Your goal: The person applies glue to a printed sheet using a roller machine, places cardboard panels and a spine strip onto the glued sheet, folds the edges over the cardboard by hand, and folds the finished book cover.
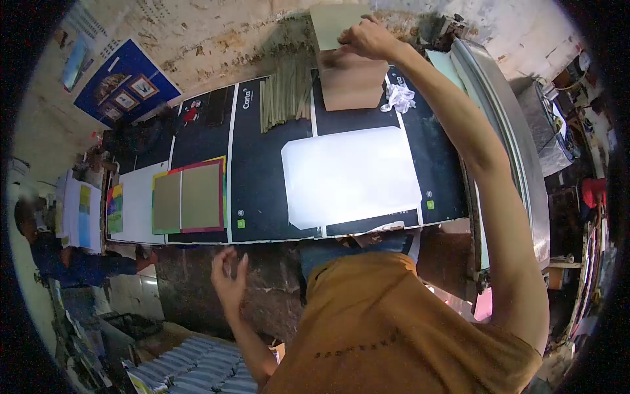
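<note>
The right hand point(371, 39) curls its fingers over the far part of the brown board point(354, 85) on the bench point(262, 190); whether its grip is closed cannot be told. The white sheet point(351, 177) lies nearer, while the left hand point(231, 279), grip loosely open, hangs off the near edge.

Stained wall point(216, 26), blue poster point(146, 71); black table point(259, 174)

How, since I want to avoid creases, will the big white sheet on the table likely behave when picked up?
The white sheet probably bends and sags if lifted by one edge, as it looks thin and broad. That thinness suggests it is light for its size. Its thin edges could crease if pinched.
</note>
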